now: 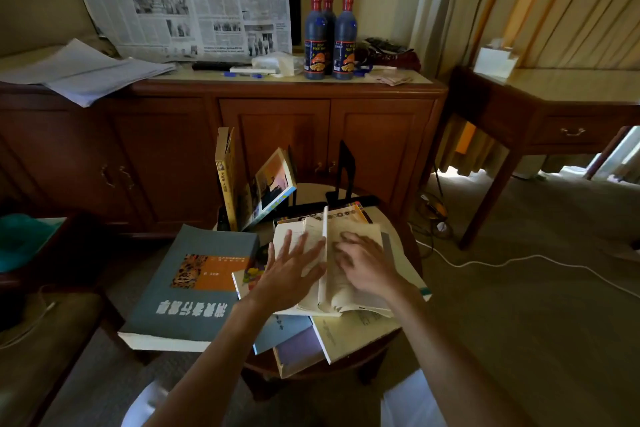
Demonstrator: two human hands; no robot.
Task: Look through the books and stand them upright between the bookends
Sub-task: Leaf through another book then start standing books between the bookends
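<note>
Centre frame, open book (349,253) lies on the book pile, left hand (291,270) flat with fingers spread on its left page, right hand (363,267) loosely curled pressing the right page, bookends (341,173) just above.

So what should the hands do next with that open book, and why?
Probably close the open book and stand it by the black bookend. The left hand and right hand lie flat on its pages, and only the yellow book and a leaning book stand there.

Matt paper open book (349,253); glossy wooden cabinet (277,128); black metal bookend (344,170)
</note>
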